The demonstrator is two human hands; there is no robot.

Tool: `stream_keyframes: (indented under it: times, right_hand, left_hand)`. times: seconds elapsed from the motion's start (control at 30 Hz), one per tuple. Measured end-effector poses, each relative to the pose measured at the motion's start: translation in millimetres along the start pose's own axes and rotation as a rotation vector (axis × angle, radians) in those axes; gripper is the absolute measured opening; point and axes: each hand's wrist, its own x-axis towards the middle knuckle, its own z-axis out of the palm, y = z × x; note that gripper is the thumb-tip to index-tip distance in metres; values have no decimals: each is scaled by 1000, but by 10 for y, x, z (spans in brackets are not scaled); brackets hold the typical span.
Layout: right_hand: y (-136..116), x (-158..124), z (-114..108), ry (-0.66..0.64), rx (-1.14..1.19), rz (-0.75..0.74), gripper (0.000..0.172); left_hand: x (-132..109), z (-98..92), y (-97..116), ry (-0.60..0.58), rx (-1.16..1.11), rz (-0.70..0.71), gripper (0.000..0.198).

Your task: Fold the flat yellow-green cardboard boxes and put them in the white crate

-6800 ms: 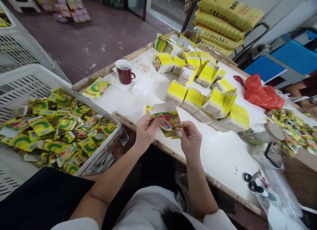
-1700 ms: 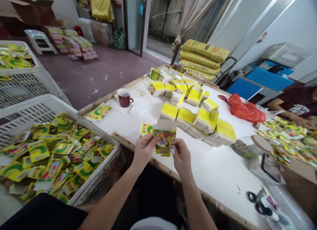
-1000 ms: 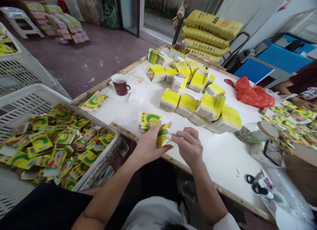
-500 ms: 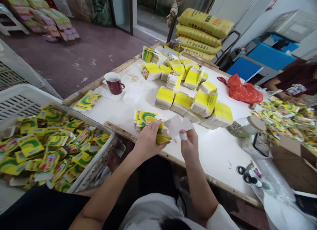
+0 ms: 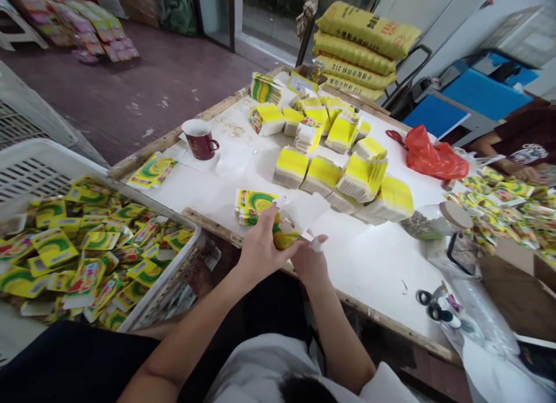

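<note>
My left hand (image 5: pixel 262 248) is closed around a yellow and green printed carton (image 5: pixel 284 235), whose white inner side faces up near the table's front edge. My right hand (image 5: pixel 313 258) is close against it, fingers bent at the carton's right end, with a white covering on the thumb or a finger. Part of the right fingers is hidden behind the carton. Just beyond my left hand lies a small stack of flat cartons (image 5: pixel 254 205). Several bundles of yellow cartons (image 5: pixel 290 167) stand on the white table (image 5: pixel 365 270) farther back.
At left, a white plastic crate (image 5: pixel 163 287) holds many folded cartons. A maroon mug (image 5: pixel 201 141) stands at the table's left edge. To the right are a red plastic bag (image 5: pixel 436 157), a glass jar (image 5: pixel 428 220), scissors (image 5: pixel 430 304) and a co-worker (image 5: pixel 521 142) beside a carton heap.
My right hand has moved left and slightly down, against the carton and my left hand. The carton's white flap has shifted. The view has tilted a little.
</note>
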Motion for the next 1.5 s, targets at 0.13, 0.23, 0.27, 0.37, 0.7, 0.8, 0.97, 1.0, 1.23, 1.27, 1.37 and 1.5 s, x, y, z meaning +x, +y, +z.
stream_keyframes:
  times: [0.13, 0.23, 0.27, 0.37, 0.7, 0.8, 0.97, 1.0, 1.23, 1.27, 1.37, 1.5]
  right_hand:
    - [-30, -9, -49, 21, 177, -52, 77]
    - [-108, 19, -29, 60, 159, 5, 66]
    - [-137, 37, -24, 54, 124, 24, 64]
    - [-197, 79, -47, -21, 10, 32, 61]
    - [-17, -83, -174, -87, -700, -474, 49]
    - [28, -17, -256, 54, -689, -533, 49]
    - [13, 31, -439, 18, -818, -573, 45]
    - [-11, 30, -463, -19, -845, -561, 41]
    - [-292, 100, -587, -321, -771, -419, 23]
    - [-292, 103, -582, -332, -760, -404, 23]
    - [-180, 69, -505, -268, -716, -387, 28]
    - [-19, 0, -355, -167, -502, -335, 60]
  left_hand:
    - [-8, 49, -45, -15, 9, 37, 67]
    - [-24, 74, -63, -61, -32, 133, 59]
    - [-25, 76, -64, -82, -50, 162, 57]
    - [-21, 65, -64, -169, -68, 165, 53]
    - [-50, 135, -179, -251, -36, 59, 65]
    - [16, 43, -161, -199, 93, 50, 64]
    - [135, -218, -151, -299, 102, 35, 52]
    - [146, -255, -155, -302, 101, 42, 51]
    - [157, -329, -163, -326, 67, 72, 48]
    - [157, -325, -163, -326, 71, 64, 49]
    - [158, -310, -167, -324, 98, 24, 52]
    - [166, -314, -171, -329, 92, -8, 56]
